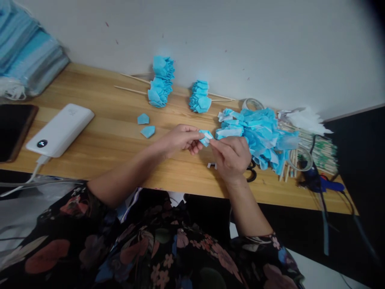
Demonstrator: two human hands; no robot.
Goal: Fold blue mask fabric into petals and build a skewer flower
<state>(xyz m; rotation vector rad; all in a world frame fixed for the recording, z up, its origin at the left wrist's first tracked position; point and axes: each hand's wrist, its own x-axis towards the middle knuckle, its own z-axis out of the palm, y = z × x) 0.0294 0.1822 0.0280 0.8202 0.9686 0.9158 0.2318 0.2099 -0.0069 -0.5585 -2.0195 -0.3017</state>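
Over the middle of the table, my left hand [185, 138] pinches the left edge of a small blue fabric piece [205, 136] with a white strip across it. The fingertips of my right hand [231, 154] are closed on the same piece from the right. Two cut blue petals [148, 131] lie on the wood to the left of my hands. Just right of my right hand is a heap of blue and white fabric scraps [260, 132]. Black scissor handles [251, 172] show partly from under that hand. A few small white bits [211, 165] lie beside it.
Blue petal clusters on sticks [161, 82] and another cluster [200, 97] lie along the wall. At left are a white power bank [61, 130], a dark phone [15, 130] and bagged blue masks [33, 48]. At right are tape rolls [300, 157], sticks [319, 148] and a blue glue gun [329, 184].
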